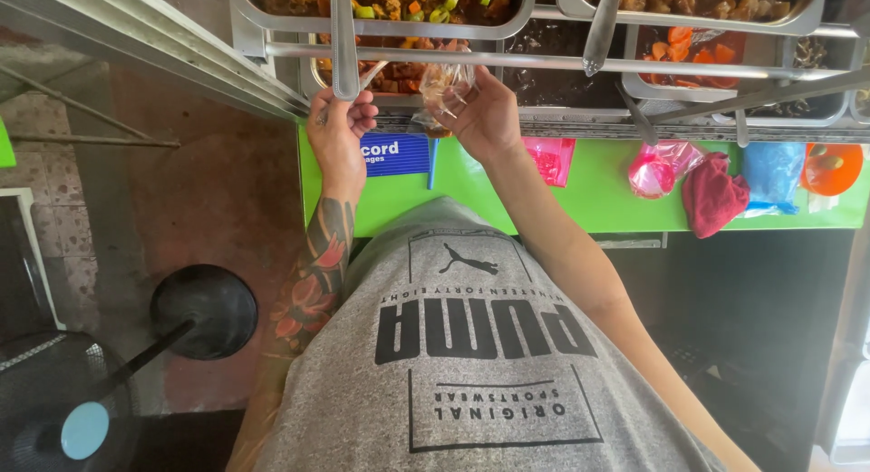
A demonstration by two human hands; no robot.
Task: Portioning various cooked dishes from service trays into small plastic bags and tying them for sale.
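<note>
Clear plastic bag [446, 84] of dark food, raised before the steel food trays [390, 24] above the green bench [598, 196], pinched in right hand [485, 119] fingers; left hand [337, 128], forearm upright, fingers closed around a serving-spoon handle [343, 42].

A small clear plastic bag [444, 87] is held up near the top middle of the frame. It is soft and crinkled, and some brown food can be seen inside it. It is pinched at its right side by the fingers of the right hand [485, 119]. A long shiny metal serving spoon handle [343, 42] is gripped by the left hand [337, 128], just left of the bag. The handle is held upright, and its scoop end cannot be seen.
</note>
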